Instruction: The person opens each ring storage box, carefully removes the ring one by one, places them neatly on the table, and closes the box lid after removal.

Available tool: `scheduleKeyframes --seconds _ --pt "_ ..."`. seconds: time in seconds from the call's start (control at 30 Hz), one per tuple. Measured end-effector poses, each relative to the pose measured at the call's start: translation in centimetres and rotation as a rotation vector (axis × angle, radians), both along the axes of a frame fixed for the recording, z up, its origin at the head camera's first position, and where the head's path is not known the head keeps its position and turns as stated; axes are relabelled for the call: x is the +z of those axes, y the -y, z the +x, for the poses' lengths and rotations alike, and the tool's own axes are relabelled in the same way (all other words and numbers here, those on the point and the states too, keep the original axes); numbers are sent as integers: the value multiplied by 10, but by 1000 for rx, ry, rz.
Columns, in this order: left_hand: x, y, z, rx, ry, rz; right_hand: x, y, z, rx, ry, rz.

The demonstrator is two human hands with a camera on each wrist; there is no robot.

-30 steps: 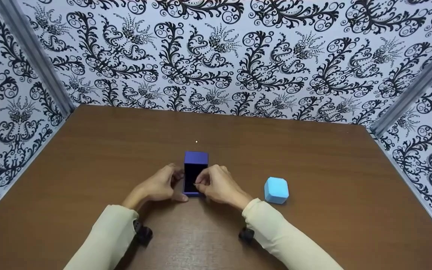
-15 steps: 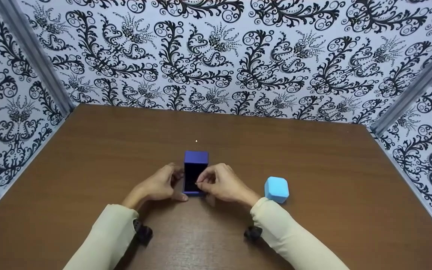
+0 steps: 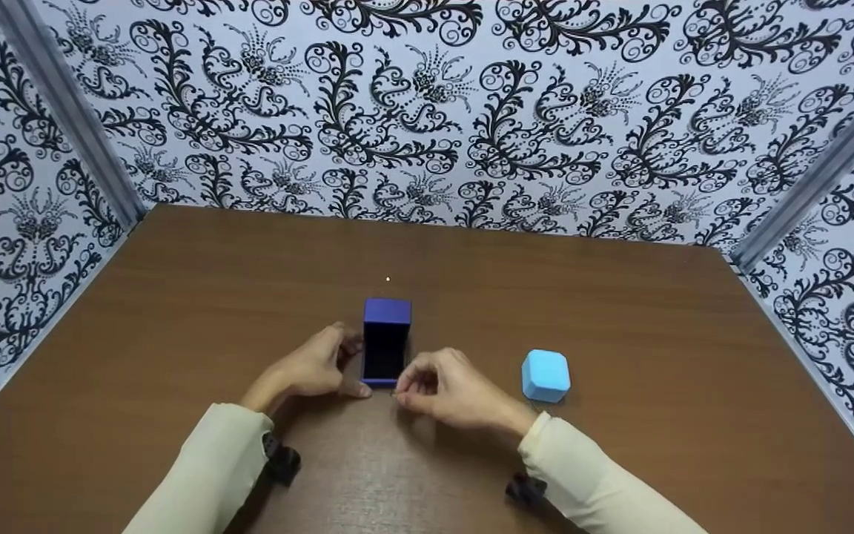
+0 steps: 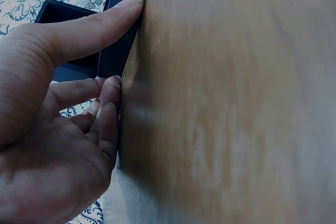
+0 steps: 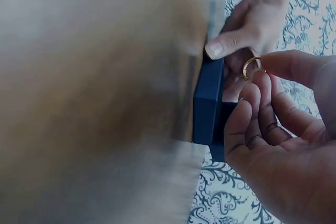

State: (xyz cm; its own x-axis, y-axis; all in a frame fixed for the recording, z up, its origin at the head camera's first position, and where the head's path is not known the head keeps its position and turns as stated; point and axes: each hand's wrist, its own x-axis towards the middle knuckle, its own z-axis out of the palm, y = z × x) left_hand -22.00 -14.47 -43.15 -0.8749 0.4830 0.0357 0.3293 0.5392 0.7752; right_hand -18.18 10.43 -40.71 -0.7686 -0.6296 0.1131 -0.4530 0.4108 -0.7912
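A purple-blue ring box [image 3: 387, 310] stands with its lid raised and its dark inside facing me. At its left side my left hand [image 3: 316, 365] grips the base; in the left wrist view the thumb [image 4: 100, 32] lies along the box's front and the fingertips touch its side. My right hand [image 3: 449, 389] is just in front of the box's right corner. Between thumb and forefinger it pinches a gold ring [image 5: 248, 68], seen clearly in the right wrist view, its loop sticking out past the fingertips.
A light-blue rounded cube box [image 3: 546, 376] sits on the brown table [image 3: 620, 297] to the right, near the right forearm. A tiny bright speck [image 3: 388, 279] shows behind the ring box. Patterned walls [image 3: 427, 111] enclose the table's back and sides.
My right hand has drawn out of the ring box toward me and slightly right, with the ring in its fingers. The left hand and the box have stayed in place.
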Motion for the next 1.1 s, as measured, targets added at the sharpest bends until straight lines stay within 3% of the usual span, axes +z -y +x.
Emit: scheduleKeyframes --seconds 0.23,0.43,0.7,1.1 --pt "-1 0 2 15 17 10 -11 -2 11 35 44 17" --pt "-2 0 1 0 17 6 -16 -2 15 59 21 35" --pt "-1 -1 0 -9 15 -2 -19 1 16 44 7 104" --pt "0 -1 2 20 5 -19 -18 1 18 18 81 119"
